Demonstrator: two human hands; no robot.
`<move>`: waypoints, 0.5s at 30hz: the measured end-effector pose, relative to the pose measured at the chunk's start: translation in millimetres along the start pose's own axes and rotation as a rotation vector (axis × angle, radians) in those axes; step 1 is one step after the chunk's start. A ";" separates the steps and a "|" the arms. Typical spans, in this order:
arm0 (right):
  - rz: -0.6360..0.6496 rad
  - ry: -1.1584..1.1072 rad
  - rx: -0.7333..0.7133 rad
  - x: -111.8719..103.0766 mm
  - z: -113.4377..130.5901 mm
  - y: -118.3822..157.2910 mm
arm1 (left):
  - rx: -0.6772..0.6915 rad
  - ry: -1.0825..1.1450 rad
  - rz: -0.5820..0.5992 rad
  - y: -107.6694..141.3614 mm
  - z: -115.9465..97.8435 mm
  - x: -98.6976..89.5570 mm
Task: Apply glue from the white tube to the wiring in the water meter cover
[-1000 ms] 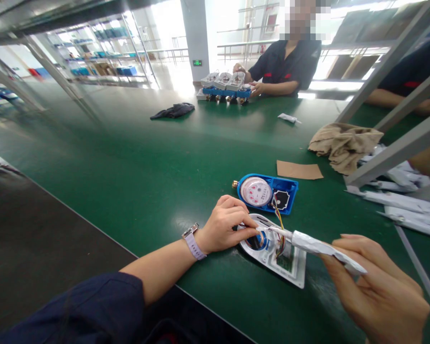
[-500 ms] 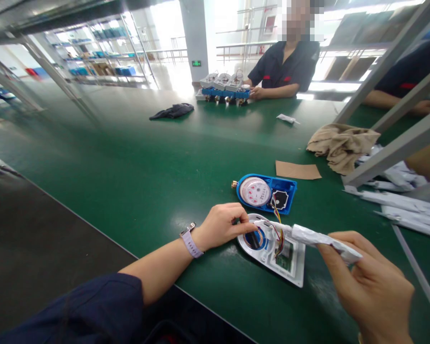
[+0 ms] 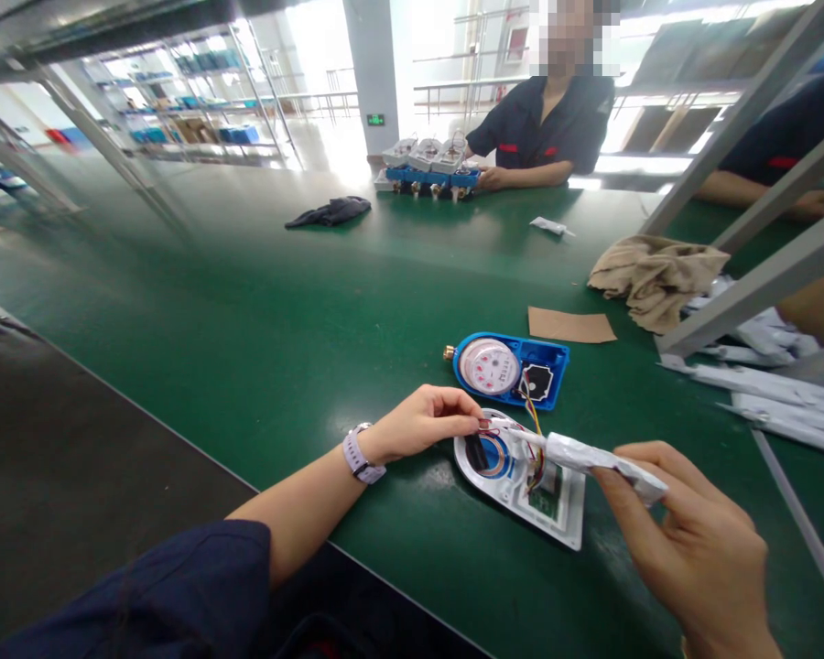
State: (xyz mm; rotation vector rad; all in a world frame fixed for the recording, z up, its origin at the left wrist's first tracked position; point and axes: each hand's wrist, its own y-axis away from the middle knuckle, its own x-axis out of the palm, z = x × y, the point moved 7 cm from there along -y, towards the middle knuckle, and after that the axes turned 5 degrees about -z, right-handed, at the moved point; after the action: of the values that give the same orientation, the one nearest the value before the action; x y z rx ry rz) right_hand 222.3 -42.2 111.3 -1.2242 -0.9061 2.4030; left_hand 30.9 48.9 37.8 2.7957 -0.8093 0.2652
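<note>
Green surface (image 3: 261,302): smooth, semi-gloss, carrying your open meter parts. Taking the white cover as your clock centre, your right hand (image 3: 693,535) is at about 4 o'clock and your left hand (image 3: 422,428) at about 10.

The white cover (image 3: 569,513) lies open side up below the blue housing (image 3: 559,361), rounded at the left and squared at the right. Its moulded plastic interior shows ribs, a rectangular window and a green circuit board (image 3: 544,505). The blue housing, at 12 o'clock, is of similar outline and holds a round, pale dial (image 3: 490,367) with red marks, a black square part (image 3: 536,383) and a brass fitting (image 3: 449,352) at its 9 o'clock end.

Your right hand comes in from the lower right, its grip closed round the crumpled rear of the white tube (image 3: 594,456); the nozzle points to about 9 o'clock. Your left hand reaches over the cover's upper left edge, wrist fairly level, its grip pinching a small part (image 3: 484,424) by the nozzle, too small to identify.

Smallest items: a copper-coloured coil (image 3: 500,455) with a blue centre, a black piece (image 3: 476,452) beside it, and thin coloured wires (image 3: 536,419) joining cover and housing.
</note>
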 end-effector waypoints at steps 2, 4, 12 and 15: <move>-0.013 0.018 -0.013 0.4 0.5 1.2 | 0.005 0.003 -0.007 -0.4 0.2 -0.1; -0.035 0.027 -0.025 -0.5 1.7 2.0 | 0.010 0.003 -0.013 -0.9 0.3 -0.4; -0.101 0.008 -0.007 -6.8 4.0 1.7 | -0.024 -0.009 -0.055 -1.1 1.9 -3.6; -0.110 -0.023 0.025 -6.4 3.7 1.7 | -0.039 -0.030 -0.071 -0.7 2.0 -4.5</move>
State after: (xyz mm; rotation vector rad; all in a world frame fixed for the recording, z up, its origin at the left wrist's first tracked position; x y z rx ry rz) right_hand 223.1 -48.2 115.8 -1.1101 -0.9231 2.3395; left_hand 27.8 51.2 34.8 2.7912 -0.7127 0.1945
